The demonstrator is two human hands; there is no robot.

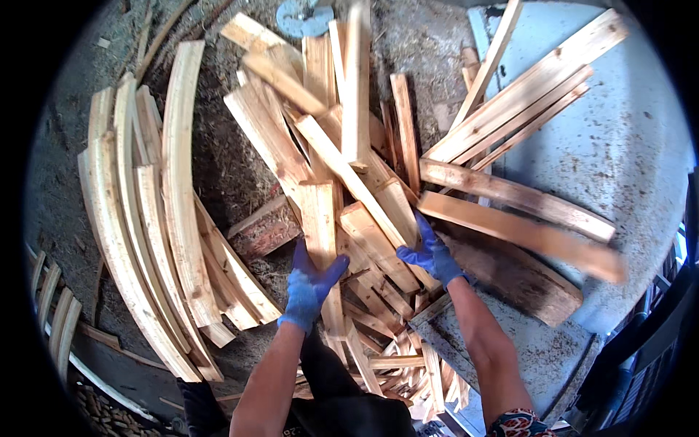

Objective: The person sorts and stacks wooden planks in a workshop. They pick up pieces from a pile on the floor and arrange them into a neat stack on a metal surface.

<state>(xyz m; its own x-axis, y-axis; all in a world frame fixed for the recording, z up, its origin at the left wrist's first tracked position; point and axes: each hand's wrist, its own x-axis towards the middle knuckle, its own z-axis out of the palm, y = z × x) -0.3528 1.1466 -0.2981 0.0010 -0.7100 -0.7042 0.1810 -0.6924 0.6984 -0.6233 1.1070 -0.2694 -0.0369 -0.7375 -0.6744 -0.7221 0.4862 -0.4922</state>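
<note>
Both my hands wear blue-purple gloves. My left hand (307,290) is closed around a short pale wooden board (319,218), its thumb on the right edge and fingers on the left. To the right, my right hand (435,256) grips the near part of another wooden board (397,211), thumb and fingers on either side. A long narrow slat (353,180) lies slantwise between the hands, over a jumbled heap of boards. An orange-brown plank (520,231) extends right from beside my right fingertips; its far end is smeared by motion.
Several long boards (182,182) lie side by side at the left. More planks (535,84) rest on a pale, dirt-specked metal surface (633,146) at the right. A thick dark timber (510,277) lies beside my right forearm. Broken wood scraps (408,364) fill the space below my hands.
</note>
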